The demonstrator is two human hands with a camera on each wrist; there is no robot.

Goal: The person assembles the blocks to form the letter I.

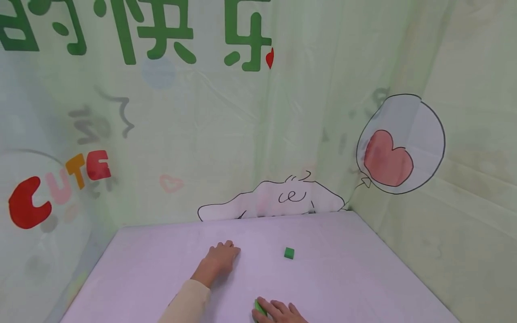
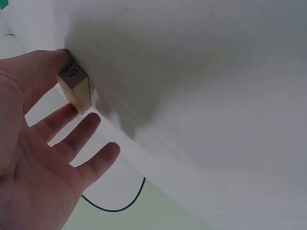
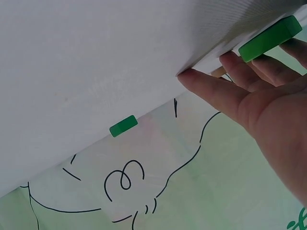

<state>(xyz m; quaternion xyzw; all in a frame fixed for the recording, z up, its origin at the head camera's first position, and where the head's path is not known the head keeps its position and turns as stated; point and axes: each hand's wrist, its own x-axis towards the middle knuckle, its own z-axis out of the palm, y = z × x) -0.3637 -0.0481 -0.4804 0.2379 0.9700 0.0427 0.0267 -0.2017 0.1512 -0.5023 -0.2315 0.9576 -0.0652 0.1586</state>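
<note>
Left hand [image 1: 221, 260] far on bench [image 1: 133, 278], pinching wooden block [image 2: 76, 86]. My right hand [image 1: 284, 313], near, grasps light-green block [image 3: 271, 38]. Darker green block [image 1: 289, 253] stands far, to the right.

1. Between the left hand [image 1: 220, 260], gripping a wooden block [image 2: 76, 86], and the green cube [image 1: 289, 253], a gap runs along the surface [image 1: 347, 278].
2. The left sleeve [image 1: 186, 303] bars low sideways passage.
3. The right hand [image 1: 282, 312] and its green block [image 1: 258, 305] obstruct the near middle.
4. Cloth [image 1: 222, 148] bounds the far edge.
</note>
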